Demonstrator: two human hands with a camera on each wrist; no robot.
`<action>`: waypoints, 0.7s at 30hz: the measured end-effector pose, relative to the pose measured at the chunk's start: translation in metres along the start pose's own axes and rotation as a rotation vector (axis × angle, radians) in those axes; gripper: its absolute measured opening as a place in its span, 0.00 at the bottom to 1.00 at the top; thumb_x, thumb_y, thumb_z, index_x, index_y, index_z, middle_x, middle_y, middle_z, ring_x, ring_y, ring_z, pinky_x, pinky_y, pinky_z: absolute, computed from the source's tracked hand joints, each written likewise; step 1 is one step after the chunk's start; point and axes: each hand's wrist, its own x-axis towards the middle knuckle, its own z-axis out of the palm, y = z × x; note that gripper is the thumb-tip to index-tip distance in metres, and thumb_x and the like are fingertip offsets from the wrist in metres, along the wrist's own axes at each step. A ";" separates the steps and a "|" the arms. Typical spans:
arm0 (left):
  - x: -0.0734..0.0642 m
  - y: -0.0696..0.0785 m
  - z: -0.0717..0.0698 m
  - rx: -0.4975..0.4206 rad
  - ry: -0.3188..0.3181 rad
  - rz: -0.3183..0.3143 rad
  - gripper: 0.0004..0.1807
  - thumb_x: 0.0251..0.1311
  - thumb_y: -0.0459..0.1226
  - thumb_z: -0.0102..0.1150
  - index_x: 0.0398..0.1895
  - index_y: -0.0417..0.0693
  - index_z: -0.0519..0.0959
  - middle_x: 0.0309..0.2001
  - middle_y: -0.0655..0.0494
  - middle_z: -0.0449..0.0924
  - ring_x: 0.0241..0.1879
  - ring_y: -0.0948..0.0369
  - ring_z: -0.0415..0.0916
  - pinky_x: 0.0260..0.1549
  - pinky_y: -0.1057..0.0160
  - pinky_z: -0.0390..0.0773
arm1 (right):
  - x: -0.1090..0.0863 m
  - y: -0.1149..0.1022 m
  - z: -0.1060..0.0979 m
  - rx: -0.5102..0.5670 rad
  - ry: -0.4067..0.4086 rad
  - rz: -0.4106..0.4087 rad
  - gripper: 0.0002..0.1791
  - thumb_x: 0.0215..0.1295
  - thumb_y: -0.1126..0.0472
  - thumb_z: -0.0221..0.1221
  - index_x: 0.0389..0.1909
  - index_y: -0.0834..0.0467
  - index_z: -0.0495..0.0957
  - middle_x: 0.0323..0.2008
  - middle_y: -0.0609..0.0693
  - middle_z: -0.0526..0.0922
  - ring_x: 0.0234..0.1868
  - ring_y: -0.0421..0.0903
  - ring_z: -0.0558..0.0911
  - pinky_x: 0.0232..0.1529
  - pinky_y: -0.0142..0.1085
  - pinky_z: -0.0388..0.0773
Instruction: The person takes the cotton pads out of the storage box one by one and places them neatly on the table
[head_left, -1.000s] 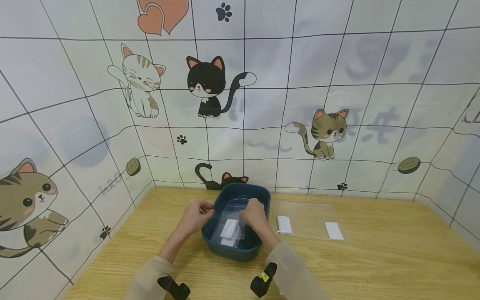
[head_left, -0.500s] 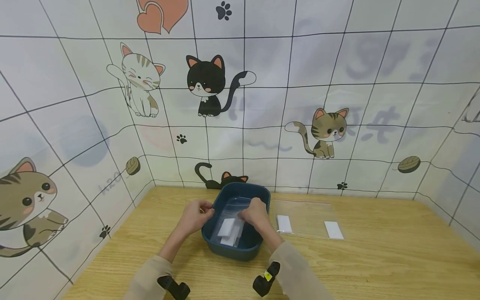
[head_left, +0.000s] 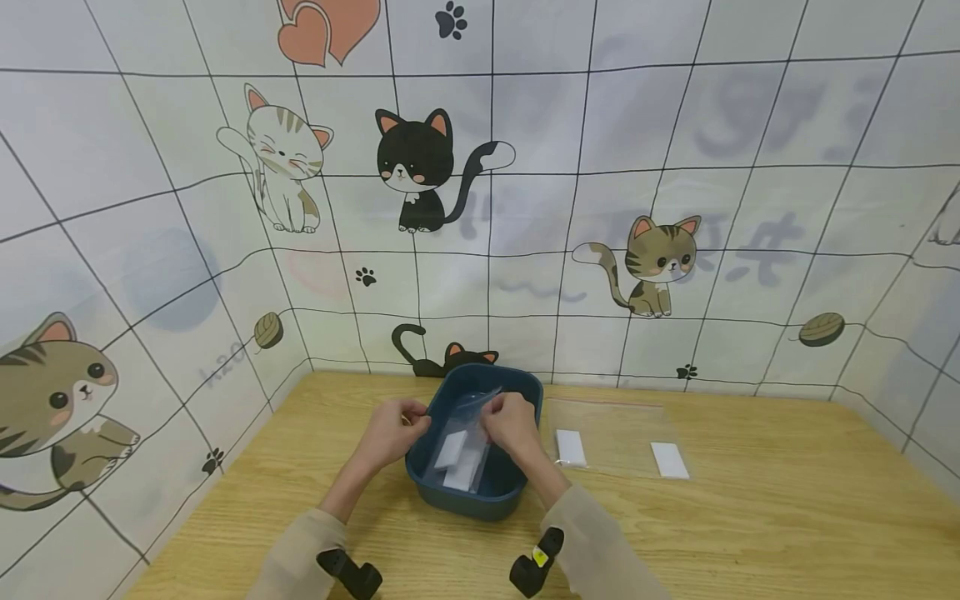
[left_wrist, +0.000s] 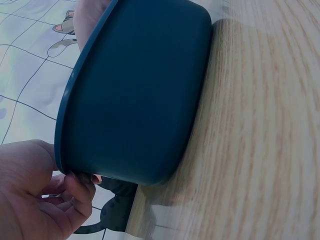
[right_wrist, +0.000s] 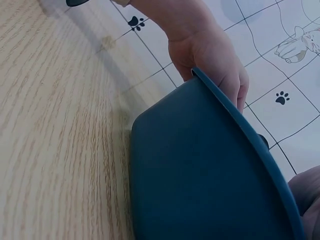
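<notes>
A dark blue plastic basin [head_left: 474,503] stands on the wooden table, its outer wall [left_wrist: 135,95] filling much of the left wrist view. My left hand [head_left: 393,433] pinches its left rim, thumb and fingers on either side. Inside the basin lies a clear plastic bag [head_left: 474,410] with white rectangular pieces [head_left: 451,449] in or under it; which, I cannot tell. My right hand [head_left: 517,425] pinches the bag's upper part over the right side of the basin. In the right wrist view this hand [right_wrist: 307,197] shows only partly, behind the rim.
Right of the basin, a larger clear plastic bag [head_left: 615,425] lies flat on the table [head_left: 750,517]. Two white pieces, one at its left [head_left: 571,448] and one at its right [head_left: 670,460], lie in or on it. A cat-print sheet [head_left: 525,208] hangs behind the table.
My right hand has lifted the bag's upper part slightly, so its clear edge rises higher in the basin. The white pieces have shifted a little. My left hand keeps its place on the rim.
</notes>
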 end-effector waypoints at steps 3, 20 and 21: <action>0.000 0.001 0.000 0.000 -0.001 0.000 0.06 0.60 0.29 0.63 0.37 0.34 0.84 0.27 0.55 0.79 0.29 0.60 0.76 0.29 0.61 0.77 | 0.000 0.001 0.000 -0.003 0.009 -0.025 0.04 0.61 0.71 0.59 0.33 0.65 0.83 0.13 0.47 0.78 0.17 0.40 0.77 0.24 0.31 0.73; 0.001 -0.001 0.001 -0.019 -0.007 0.002 0.05 0.59 0.29 0.62 0.35 0.35 0.85 0.27 0.55 0.79 0.29 0.61 0.75 0.31 0.62 0.77 | 0.001 -0.001 -0.008 0.093 0.030 -0.154 0.06 0.67 0.72 0.59 0.38 0.66 0.84 0.22 0.50 0.81 0.20 0.42 0.79 0.23 0.32 0.74; 0.001 -0.002 0.001 -0.015 -0.005 0.007 0.05 0.59 0.29 0.62 0.35 0.35 0.85 0.27 0.56 0.79 0.29 0.61 0.75 0.31 0.62 0.77 | 0.001 -0.001 -0.009 0.109 0.028 -0.157 0.06 0.67 0.72 0.59 0.39 0.66 0.84 0.22 0.51 0.81 0.20 0.43 0.80 0.23 0.32 0.75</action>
